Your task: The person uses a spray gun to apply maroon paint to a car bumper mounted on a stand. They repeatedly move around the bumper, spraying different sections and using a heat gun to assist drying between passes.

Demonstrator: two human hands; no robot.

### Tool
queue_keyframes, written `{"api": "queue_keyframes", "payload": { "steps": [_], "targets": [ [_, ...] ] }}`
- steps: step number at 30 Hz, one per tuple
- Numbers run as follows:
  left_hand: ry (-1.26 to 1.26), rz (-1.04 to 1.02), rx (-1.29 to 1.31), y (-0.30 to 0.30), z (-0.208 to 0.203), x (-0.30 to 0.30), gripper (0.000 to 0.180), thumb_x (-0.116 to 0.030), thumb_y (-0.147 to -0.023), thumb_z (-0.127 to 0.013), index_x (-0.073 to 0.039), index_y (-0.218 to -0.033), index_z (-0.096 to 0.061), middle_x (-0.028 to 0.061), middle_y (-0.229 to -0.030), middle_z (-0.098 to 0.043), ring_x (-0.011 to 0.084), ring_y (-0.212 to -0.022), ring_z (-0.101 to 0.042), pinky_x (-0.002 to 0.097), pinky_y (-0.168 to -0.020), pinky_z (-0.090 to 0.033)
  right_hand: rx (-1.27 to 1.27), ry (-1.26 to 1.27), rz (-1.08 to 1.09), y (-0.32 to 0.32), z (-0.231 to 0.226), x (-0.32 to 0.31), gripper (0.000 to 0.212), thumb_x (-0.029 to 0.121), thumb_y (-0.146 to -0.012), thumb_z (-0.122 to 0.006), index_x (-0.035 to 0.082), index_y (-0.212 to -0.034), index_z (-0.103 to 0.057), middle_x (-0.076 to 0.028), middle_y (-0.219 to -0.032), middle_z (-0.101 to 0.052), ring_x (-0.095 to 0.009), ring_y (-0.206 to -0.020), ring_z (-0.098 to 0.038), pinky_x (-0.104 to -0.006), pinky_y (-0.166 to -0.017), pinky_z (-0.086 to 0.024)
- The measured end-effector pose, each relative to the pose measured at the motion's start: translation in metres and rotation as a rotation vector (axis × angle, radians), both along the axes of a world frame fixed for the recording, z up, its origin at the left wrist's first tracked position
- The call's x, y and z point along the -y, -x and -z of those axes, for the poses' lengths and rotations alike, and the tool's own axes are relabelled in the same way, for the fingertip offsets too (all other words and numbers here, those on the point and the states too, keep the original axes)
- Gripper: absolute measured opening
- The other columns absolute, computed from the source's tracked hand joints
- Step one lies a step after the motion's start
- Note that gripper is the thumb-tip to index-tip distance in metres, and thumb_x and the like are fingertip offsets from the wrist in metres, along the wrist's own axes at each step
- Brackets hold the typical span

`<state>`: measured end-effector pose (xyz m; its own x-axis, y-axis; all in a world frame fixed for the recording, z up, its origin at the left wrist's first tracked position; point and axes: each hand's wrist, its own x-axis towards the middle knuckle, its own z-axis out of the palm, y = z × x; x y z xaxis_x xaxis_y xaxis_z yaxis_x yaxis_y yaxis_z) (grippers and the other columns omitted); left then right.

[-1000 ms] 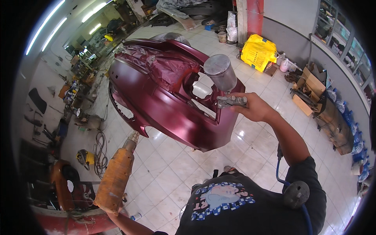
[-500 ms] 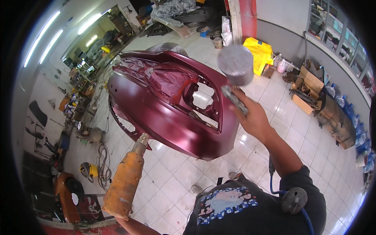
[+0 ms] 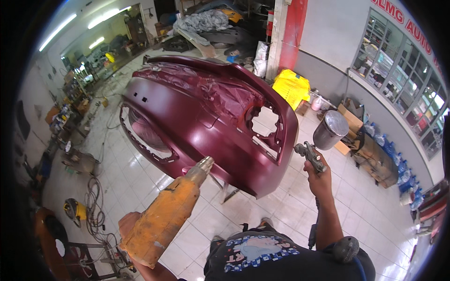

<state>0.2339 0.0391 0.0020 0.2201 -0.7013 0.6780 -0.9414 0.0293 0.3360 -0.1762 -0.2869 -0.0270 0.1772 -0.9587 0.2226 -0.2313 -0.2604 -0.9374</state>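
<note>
A maroon car bumper (image 3: pixel 187 117) lies raised over the floor in front of me, with crumpled plastic masking film (image 3: pixel 229 98) over its middle. My left hand (image 3: pixel 129 225) is closed around a worn orange heat gun (image 3: pixel 164 213), mostly hidden behind its body. The gun's metal nozzle points at the bumper's near edge; whether it touches I cannot tell. Off the bumper's right end, my right hand (image 3: pixel 320 180) grips a spray gun (image 3: pixel 311 157) with a grey metal cup (image 3: pixel 331 130) on it. That gun is apart from the bumper.
Thin stand legs (image 3: pixel 228 192) show under the bumper. Coiled cables (image 3: pixel 96 206) and a yellow-black device (image 3: pixel 75 211) lie on the left floor. A yellow bag (image 3: pixel 291 89), cardboard boxes (image 3: pixel 350 117) and blue bottles (image 3: pixel 403 175) line the right wall. Covered parts (image 3: pixel 206 22) stand at the back.
The spray gun and my right hand have moved right, away from the bumper. The heat gun has swung up and right, closer to the bumper. My view has shifted.
</note>
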Motion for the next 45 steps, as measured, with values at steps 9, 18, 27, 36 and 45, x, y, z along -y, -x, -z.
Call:
{"api": "queue_keyframes", "payload": {
  "steps": [9, 18, 27, 36, 45],
  "targets": [
    [-0.096, 0.265, -0.057, -0.010, -0.009, 0.019, 0.042, -0.026, -0.057, -0.074, -0.002, -0.092, -0.072, 0.0053, -0.063, -0.056, 0.0227, -0.055, -0.056, 0.0342, -0.054, -0.039, -0.133, -0.047, 0.168, -0.035, 0.003, -0.070, 0.045, 0.018, -0.100, -0.065, 0.003, -0.142, -0.054, -0.001, -0.089, -0.065, -0.007, -0.074, -0.056, -0.0233, -0.066, -0.047],
    [-0.135, 0.336, -0.113, -0.011, 0.011, 0.019, 0.054, -0.034, -0.055, -0.076, -0.002, -0.099, -0.072, 0.0072, -0.071, -0.064, 0.0252, -0.059, -0.061, 0.0347, -0.057, -0.043, -0.211, -0.143, 0.188, -0.057, -0.006, -0.082, 0.045, 0.021, -0.100, -0.065, 0.005, -0.142, -0.055, -0.001, -0.081, -0.063, -0.006, -0.067, -0.054, -0.0224, -0.057, -0.042],
    [-0.205, 0.394, -0.222, 0.004, 0.011, 0.018, 0.055, -0.035, -0.055, -0.076, -0.001, -0.098, -0.072, 0.0086, -0.071, -0.063, 0.0271, -0.059, -0.061, 0.0355, -0.056, -0.042, -0.303, -0.037, 0.157, -0.045, 0.001, -0.058, 0.046, 0.016, -0.099, -0.066, 0.003, -0.141, -0.055, -0.001, -0.085, -0.064, -0.010, -0.077, -0.059, -0.0262, -0.071, -0.049],
    [-0.234, 0.346, -0.204, 0.022, 0.007, 0.030, 0.053, -0.035, -0.057, -0.076, -0.001, -0.098, -0.072, 0.0094, -0.069, -0.062, 0.0281, -0.058, -0.060, 0.0368, -0.056, -0.042, -0.506, -0.031, -0.023, -0.014, -0.011, -0.034, 0.045, 0.018, -0.097, -0.068, 0.004, -0.138, -0.056, -0.008, -0.087, -0.067, -0.016, -0.078, -0.063, -0.0314, -0.075, -0.051],
    [-0.222, 0.332, -0.136, 0.023, 0.012, 0.032, 0.052, -0.034, -0.059, -0.075, 0.001, -0.098, -0.072, 0.0091, -0.068, -0.061, 0.0283, -0.057, -0.059, 0.0370, -0.055, -0.041, -0.556, 0.328, 0.209, -0.077, -0.059, -0.006, 0.049, 0.022, -0.098, -0.068, 0.008, -0.141, -0.051, -0.021, -0.118, -0.068, -0.030, -0.104, -0.067, -0.0365, -0.091, -0.050]
  ]
}}
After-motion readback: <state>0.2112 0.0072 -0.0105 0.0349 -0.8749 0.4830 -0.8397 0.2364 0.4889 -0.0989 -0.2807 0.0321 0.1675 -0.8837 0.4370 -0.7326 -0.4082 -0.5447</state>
